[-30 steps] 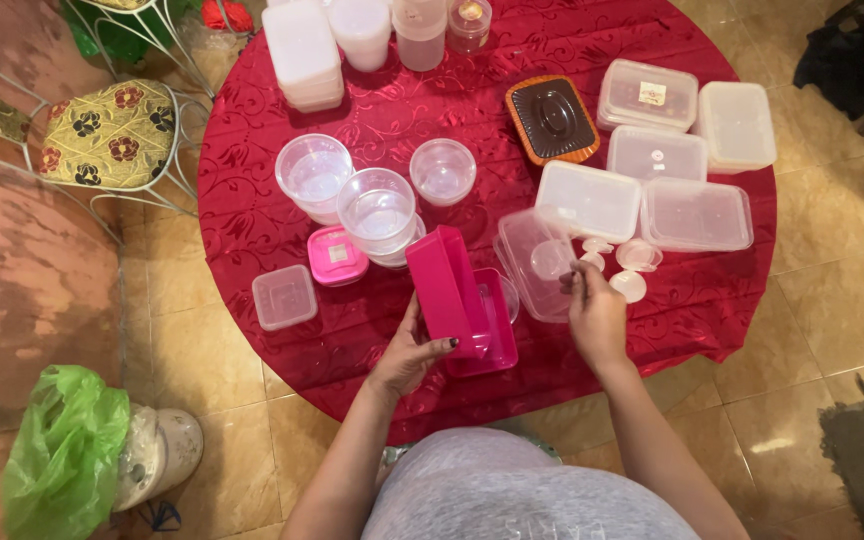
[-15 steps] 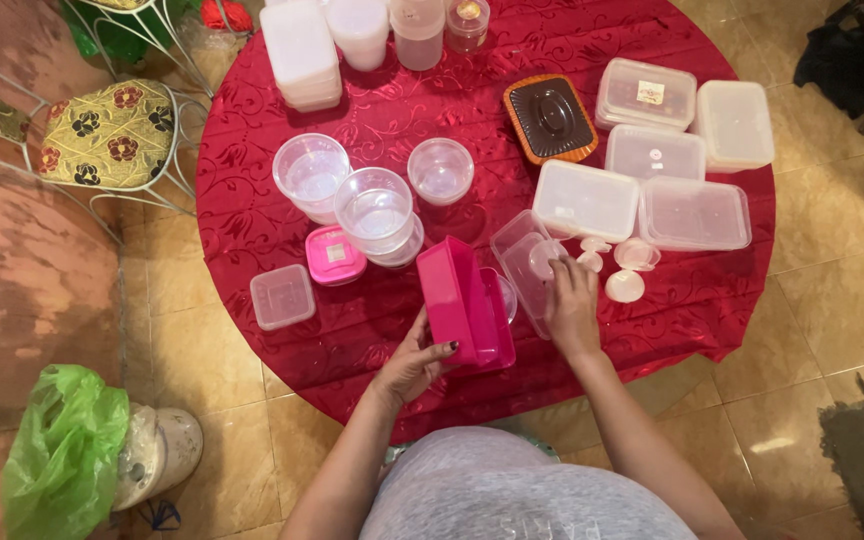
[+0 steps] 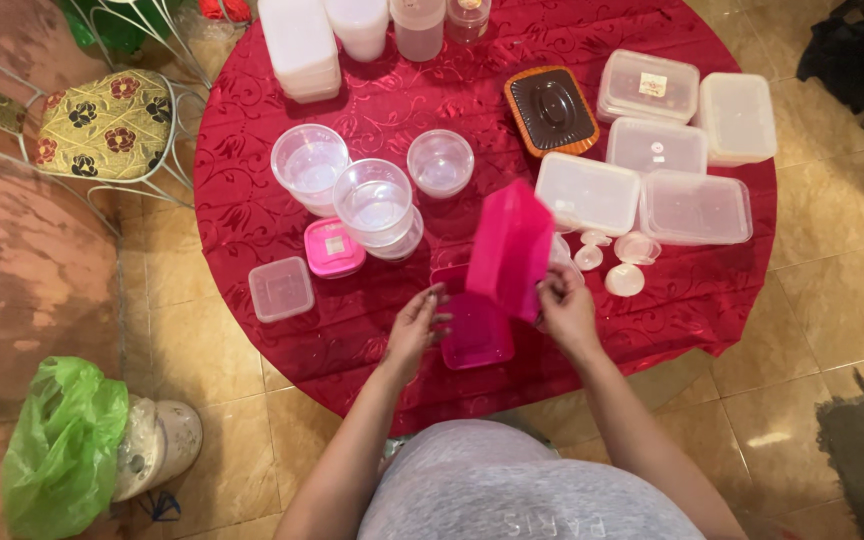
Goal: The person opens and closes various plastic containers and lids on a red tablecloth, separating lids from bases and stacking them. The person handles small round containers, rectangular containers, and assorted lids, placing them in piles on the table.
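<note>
A pink rectangular lid [image 3: 510, 248] stands tilted on edge above the table, and my right hand [image 3: 567, 312] grips its lower right edge. Under it, the matching pink box base [image 3: 474, 332] lies flat on the red tablecloth [image 3: 252, 215] near the front edge. My left hand [image 3: 414, 328] rests at the base's left rim, fingers curled on its near corner. A clear container lies mostly hidden behind the lid.
Three clear round tubs [image 3: 373, 203] stand behind the pink box, beside a small pink-lidded box [image 3: 333, 246] and a small clear square box [image 3: 281, 289]. Clear rectangular containers [image 3: 694, 207], a brown-lidded dish [image 3: 550, 108] and small round cups [image 3: 625, 279] sit right. A cushioned chair [image 3: 107, 122] and a green bag [image 3: 57, 440] are left.
The pink lid passed from my left hand to my right and swung up and to the right. My right hand let go of the clear container. My left hand dropped to the pink base.
</note>
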